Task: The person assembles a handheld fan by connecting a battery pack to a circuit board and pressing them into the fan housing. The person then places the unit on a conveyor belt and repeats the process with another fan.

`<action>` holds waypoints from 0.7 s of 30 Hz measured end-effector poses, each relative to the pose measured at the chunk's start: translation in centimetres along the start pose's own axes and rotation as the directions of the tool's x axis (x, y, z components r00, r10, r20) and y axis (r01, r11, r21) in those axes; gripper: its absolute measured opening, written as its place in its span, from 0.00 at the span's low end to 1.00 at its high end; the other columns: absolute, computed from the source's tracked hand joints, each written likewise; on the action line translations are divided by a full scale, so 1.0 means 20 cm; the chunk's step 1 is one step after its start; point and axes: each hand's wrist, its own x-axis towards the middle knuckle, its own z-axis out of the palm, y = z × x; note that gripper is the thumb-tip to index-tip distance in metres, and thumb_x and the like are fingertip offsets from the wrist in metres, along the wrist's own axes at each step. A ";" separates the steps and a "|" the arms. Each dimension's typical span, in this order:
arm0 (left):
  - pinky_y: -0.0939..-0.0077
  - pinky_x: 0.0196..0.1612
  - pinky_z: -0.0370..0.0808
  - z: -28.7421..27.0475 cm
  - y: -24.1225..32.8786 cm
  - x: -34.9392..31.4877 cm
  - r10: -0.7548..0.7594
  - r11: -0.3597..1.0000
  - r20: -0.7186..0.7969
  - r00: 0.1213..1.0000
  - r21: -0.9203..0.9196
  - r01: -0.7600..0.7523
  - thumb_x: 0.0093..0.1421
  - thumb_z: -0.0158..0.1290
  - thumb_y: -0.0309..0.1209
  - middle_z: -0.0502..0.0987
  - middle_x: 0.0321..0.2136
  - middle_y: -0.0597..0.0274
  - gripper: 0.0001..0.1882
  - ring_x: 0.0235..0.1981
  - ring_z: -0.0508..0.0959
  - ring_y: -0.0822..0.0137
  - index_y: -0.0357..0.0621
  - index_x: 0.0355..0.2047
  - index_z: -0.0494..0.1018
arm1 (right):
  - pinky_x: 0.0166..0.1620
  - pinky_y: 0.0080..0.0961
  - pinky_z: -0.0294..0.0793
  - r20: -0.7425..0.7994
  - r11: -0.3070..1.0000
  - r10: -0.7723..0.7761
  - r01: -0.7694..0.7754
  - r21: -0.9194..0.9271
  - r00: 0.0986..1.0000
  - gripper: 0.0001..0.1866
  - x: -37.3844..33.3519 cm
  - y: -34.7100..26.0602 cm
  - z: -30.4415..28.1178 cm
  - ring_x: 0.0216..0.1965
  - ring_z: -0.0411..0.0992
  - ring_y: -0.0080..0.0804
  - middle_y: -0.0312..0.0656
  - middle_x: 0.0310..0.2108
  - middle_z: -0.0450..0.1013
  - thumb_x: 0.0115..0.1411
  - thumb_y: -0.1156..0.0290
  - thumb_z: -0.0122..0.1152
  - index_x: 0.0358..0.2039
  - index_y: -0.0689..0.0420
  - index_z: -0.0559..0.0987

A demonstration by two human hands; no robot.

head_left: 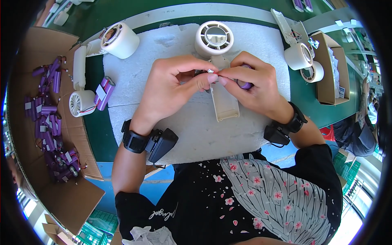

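Above a foam pad, my two hands meet fingertip to fingertip. My left hand (173,83) is closed, pinching a small white plug connector (210,71) between thumb and fingers. A bit of red wire shows beside the plug. My right hand (257,83) is closed as well, its fingers curled round a purple battery pack (246,83) while thumb and forefinger pinch at the wire. Beneath them lies a handheld fan with a round cream fan head (214,38) and an open handle shell (226,107) pointing toward me. My fingers hide the handle's upper part.
The white foam pad (163,139) covers the green bench. At left, a cardboard box (81,141) holds several purple battery packs (49,118). Another pack (105,93) lies by a fan (81,103). More fans (120,41) (298,56) and a smaller carton (324,87) flank the pad.
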 end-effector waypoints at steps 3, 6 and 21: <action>0.81 0.33 0.76 0.00 0.00 -0.01 0.021 0.999 0.010 1.000 0.047 -0.022 0.58 0.59 0.22 0.79 0.31 0.59 0.08 0.30 0.78 0.73 0.33 0.38 0.78 | 0.22 0.18 0.63 0.019 1.000 0.003 -0.004 0.006 1.000 0.07 0.00 0.00 0.01 0.20 0.65 0.22 0.37 0.25 0.69 0.50 0.77 0.69 0.32 0.58 0.84; 0.80 0.32 0.75 -0.01 0.00 0.00 0.076 0.988 0.034 0.996 0.130 -0.080 0.58 0.58 0.20 0.79 0.31 0.58 0.07 0.29 0.78 0.72 0.33 0.38 0.78 | 0.22 0.18 0.62 0.035 1.000 0.009 -0.009 0.002 0.999 0.08 0.00 0.00 0.01 0.20 0.65 0.22 0.37 0.25 0.68 0.50 0.77 0.69 0.32 0.58 0.84; 0.79 0.44 0.77 -0.07 0.01 0.00 -0.111 0.986 0.134 0.985 -0.109 0.126 0.55 0.57 0.15 0.78 0.40 0.59 0.22 0.38 0.79 0.71 0.36 0.50 0.70 | 0.21 0.20 0.62 0.046 1.000 -0.025 0.025 0.005 0.999 0.09 -0.01 0.01 0.00 0.19 0.64 0.24 0.37 0.24 0.67 0.49 0.79 0.68 0.33 0.57 0.83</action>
